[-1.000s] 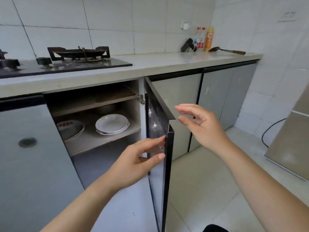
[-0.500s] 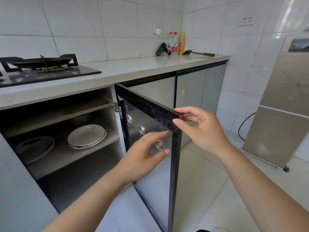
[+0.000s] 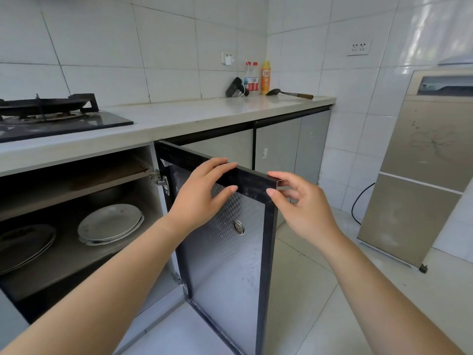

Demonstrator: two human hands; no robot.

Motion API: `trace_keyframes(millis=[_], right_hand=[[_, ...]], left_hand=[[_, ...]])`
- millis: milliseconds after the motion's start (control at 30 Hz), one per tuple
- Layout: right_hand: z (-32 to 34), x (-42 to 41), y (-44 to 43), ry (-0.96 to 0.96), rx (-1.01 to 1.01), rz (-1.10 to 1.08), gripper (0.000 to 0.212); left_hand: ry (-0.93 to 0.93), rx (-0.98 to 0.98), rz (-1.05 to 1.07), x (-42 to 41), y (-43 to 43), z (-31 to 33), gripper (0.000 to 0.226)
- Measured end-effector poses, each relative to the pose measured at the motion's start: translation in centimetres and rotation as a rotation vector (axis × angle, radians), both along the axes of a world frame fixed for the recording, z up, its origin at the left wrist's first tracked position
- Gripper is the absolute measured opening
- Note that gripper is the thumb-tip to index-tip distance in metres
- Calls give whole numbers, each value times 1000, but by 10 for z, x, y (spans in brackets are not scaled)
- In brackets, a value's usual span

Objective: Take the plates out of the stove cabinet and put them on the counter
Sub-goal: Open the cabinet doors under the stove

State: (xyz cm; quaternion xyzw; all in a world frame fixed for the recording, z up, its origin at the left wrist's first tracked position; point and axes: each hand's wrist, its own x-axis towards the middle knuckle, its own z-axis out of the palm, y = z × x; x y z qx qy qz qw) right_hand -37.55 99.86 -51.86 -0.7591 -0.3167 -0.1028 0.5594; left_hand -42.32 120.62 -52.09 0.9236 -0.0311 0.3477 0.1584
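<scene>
Plates (image 3: 110, 222) lie stacked flat on the cabinet shelf (image 3: 76, 262), low and left of both hands. The left hand (image 3: 202, 193) is nearer, its fingers (image 3: 217, 165) curled over the open door (image 3: 225, 265) top edge; the right hand (image 3: 304, 211) pinches its corner. The table (image 3: 179, 116) lies above.

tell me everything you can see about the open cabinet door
The door stands swung wide open from the cabinet under the counter, hung on its left side by a metal hinge. Its inner face shows: a black frame around a silvery, dimple-patterned panel with a small round metal vent near the middle. It hangs upright. The left hand holds its top rail, fingers over the top and thumb on the inner side. The right hand pinches the top outer corner.
</scene>
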Motion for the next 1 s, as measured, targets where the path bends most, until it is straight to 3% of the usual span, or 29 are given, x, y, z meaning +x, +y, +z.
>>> trace_keyframes(millis=[633,800,1000], right_hand=[[1,18,0,-57,-80,-80,30],[19,5,3,-164,-89,-122,31],[40,-22,12,-360,-126,-127,32]], left_hand=[[26,-5,1,18,-8,-3,52],[74,74,-9,9,-4,4,55],[-88,-53,33,-16,13,20,44]])
